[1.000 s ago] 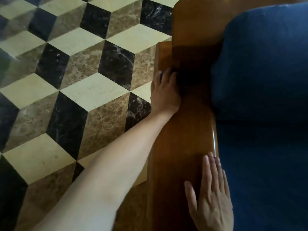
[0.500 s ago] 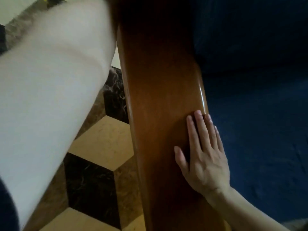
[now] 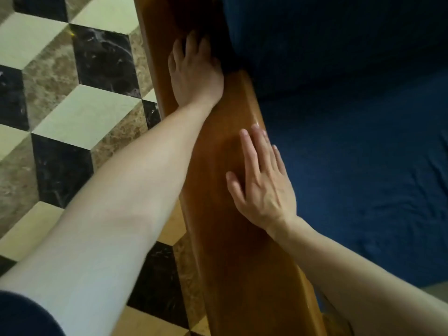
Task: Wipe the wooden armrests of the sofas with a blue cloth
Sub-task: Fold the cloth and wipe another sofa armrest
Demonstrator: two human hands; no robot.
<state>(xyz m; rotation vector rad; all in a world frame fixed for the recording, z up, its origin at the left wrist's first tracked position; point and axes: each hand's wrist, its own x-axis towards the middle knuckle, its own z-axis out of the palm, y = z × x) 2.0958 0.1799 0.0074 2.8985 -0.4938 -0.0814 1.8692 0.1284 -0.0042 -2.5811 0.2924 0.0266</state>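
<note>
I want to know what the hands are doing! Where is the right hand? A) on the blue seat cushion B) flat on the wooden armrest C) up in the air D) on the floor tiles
B: the right hand lies flat, fingers stretched out, on the wooden armrest.

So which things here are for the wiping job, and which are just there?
For the job:
- wooden armrest
- left hand, pressing at the far, shadowed end; any cloth under it is too dark to make out
- right hand, lying flat and open on the wood

Just there:
- blue seat cushion
- tiled floor
</note>
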